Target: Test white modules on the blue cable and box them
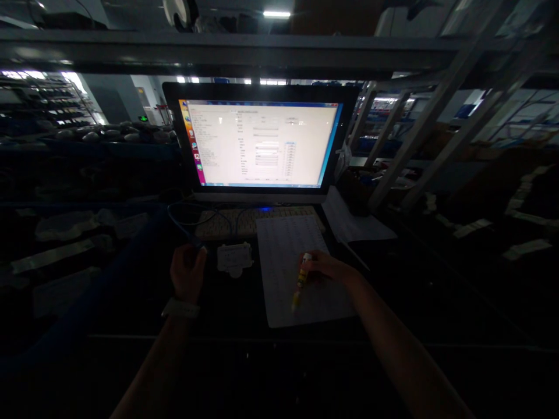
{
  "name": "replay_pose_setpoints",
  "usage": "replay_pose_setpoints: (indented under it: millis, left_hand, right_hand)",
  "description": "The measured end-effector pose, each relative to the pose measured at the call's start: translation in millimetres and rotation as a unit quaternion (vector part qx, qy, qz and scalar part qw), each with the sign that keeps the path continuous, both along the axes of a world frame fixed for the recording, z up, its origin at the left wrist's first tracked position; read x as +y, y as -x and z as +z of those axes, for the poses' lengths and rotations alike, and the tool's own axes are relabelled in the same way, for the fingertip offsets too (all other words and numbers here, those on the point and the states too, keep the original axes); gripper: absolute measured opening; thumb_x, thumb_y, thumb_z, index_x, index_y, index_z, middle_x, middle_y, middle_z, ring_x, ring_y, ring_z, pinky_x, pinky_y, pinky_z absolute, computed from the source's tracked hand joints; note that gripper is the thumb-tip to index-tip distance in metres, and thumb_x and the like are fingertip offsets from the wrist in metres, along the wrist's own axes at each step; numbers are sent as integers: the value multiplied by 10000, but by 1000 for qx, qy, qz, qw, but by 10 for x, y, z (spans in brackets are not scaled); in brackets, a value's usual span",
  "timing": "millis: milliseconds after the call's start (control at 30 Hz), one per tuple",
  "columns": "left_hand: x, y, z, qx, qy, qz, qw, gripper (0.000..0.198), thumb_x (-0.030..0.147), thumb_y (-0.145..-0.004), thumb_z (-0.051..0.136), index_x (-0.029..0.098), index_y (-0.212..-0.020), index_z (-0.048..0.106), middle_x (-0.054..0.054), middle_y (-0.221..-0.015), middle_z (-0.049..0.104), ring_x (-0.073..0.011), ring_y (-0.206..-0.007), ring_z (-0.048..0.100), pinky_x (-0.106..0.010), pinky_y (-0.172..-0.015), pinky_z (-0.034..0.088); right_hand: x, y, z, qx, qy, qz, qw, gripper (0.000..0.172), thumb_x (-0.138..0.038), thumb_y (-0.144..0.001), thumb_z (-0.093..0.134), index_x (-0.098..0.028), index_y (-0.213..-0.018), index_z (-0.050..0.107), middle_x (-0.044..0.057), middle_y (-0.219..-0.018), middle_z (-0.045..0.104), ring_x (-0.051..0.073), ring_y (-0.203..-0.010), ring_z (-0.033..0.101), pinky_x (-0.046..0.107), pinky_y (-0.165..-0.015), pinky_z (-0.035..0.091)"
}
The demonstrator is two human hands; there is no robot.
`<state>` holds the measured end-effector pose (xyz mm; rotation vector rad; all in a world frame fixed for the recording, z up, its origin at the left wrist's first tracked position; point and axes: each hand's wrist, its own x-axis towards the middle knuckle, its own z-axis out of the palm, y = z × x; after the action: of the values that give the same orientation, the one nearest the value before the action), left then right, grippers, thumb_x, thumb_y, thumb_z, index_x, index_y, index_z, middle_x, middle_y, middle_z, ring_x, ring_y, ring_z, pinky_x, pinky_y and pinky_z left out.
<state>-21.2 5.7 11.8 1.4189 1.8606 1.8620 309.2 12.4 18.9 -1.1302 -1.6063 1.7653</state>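
Observation:
In my right hand (pixel 321 267) is a yellow marker (pixel 301 276) with a white end, its lower end pointing down at a printed sheet (pixel 283 297). My left hand (pixel 187 272) is closed around the end of a blue cable (pixel 178 224), which loops up toward the keyboard; the plug itself is mostly hidden. Between the left hand and the sheet lies a small white labelled device (pixel 234 258). The sheet's top edge overlaps the light keyboard (pixel 218 224).
A lit monitor (pixel 262 145) stands behind the keyboard. More papers (pixel 353 221) lie to its right. At the left is a blue bin (pixel 131 262) with bagged items. Metal frame bars (pixel 419 134) rise at the right, and a beam (pixel 218 55) crosses above.

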Motion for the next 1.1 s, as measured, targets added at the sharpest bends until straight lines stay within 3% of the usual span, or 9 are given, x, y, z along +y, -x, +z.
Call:
replay_pose_setpoints:
  millis: [200,767,933,1100]
  left_hand:
    - [-10,-7,16,0,4,-4,1000,348,445,-618,621,159,-805,553,-31,-758,601,-163,-685,572,-304,-616,477]
    - [-10,-6,16,0,5,-9,1000,365,458,-625,615,156,-820,550,-31,-753,590,-162,-680,562,-302,-616,470]
    - [2,11,-9,1,11,-7,1000,375,464,-621,623,160,-829,553,-29,-765,591,-162,-694,561,-304,-635,468]
    - [-6,5,5,1,11,1,1000,348,452,-626,617,164,-807,547,-16,-737,575,-159,-682,554,-306,-630,467]
  right_hand:
    - [-17,0,6,-21,24,55,998,324,-420,-611,707,-144,-718,574,-31,-569,607,71,-405,523,172,-365,406]
    - [-33,15,25,-39,23,80,996,307,-398,-630,702,-139,-752,593,-23,-589,631,86,-426,554,185,-387,418]
    - [-43,36,25,-3,25,54,998,292,-384,-617,701,-140,-727,586,-22,-579,623,82,-424,538,182,-379,405]
    - [-6,43,13,110,30,-73,991,283,-359,-576,714,-158,-698,556,-43,-504,550,57,-382,450,156,-332,292]
